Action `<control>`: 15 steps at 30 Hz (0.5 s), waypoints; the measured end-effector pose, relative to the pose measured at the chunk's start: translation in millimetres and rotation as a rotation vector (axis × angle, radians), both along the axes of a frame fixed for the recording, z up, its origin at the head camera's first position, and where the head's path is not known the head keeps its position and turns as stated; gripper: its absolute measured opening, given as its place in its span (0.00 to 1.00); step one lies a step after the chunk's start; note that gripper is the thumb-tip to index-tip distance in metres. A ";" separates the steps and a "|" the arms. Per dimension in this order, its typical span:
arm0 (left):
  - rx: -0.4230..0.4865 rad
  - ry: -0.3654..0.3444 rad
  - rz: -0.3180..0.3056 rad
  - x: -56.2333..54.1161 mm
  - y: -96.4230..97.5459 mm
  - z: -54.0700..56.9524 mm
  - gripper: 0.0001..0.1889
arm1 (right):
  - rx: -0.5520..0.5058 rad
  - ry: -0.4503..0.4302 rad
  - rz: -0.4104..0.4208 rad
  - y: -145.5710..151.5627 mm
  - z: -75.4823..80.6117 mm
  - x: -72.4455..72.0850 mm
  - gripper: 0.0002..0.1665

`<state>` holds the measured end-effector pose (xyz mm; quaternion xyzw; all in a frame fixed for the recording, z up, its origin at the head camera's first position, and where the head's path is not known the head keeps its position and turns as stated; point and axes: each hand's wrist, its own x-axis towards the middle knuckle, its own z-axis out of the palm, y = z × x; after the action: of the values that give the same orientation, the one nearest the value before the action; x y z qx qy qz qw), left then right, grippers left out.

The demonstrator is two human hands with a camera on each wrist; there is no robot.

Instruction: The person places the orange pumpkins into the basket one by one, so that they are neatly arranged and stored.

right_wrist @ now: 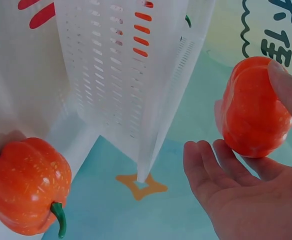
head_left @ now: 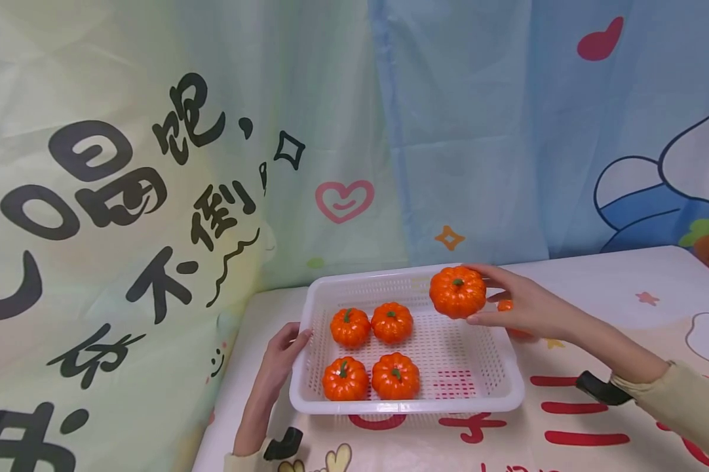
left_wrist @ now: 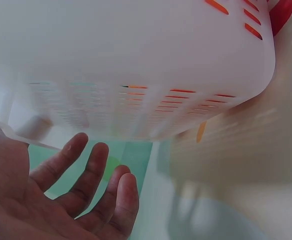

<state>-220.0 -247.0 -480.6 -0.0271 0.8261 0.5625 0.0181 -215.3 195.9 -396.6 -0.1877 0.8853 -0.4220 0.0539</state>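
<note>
A toy pumpkin (head_left: 457, 292), orange and glossy with a short green stem, is held by my right hand (head_left: 522, 305) above the back right part of a white plastic basket (head_left: 413, 407). In the right wrist view, the thumb presses one side of this pumpkin (right_wrist: 256, 107) and the fingers lie beneath it. Several similar pumpkins, one of them the front right pumpkin (head_left: 395, 376), sit in the basket's left half. My left hand (head_left: 282, 354) touches the basket's left rim with its thumb. In the left wrist view, its fingers (left_wrist: 88, 172) are loosely spread outside the basket wall.
Another pumpkin (right_wrist: 30, 186) lies outside the basket, on its right; in the head view my right hand mostly hides it. A printed cloth (head_left: 573, 408) covers the table. Behind stands a pale printed curtain (head_left: 466, 131) with hearts and dark lettering.
</note>
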 end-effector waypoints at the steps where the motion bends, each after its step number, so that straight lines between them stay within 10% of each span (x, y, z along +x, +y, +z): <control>1: 0.002 0.001 0.000 0.3 -0.3 0.3 0.21 | 0.005 0.000 0.000 -1.3 0.6 -1.3 0.53; 15: 0.000 -0.001 -0.011 0.6 -0.9 2.9 0.21 | 0.093 -0.028 0.046 -19.9 -2.1 -21.8 0.54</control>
<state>-219.5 -247.9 -477.7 -0.0229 0.8261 0.5626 0.0219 -237.0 176.0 -398.8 -0.1995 0.8986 -0.3816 0.0846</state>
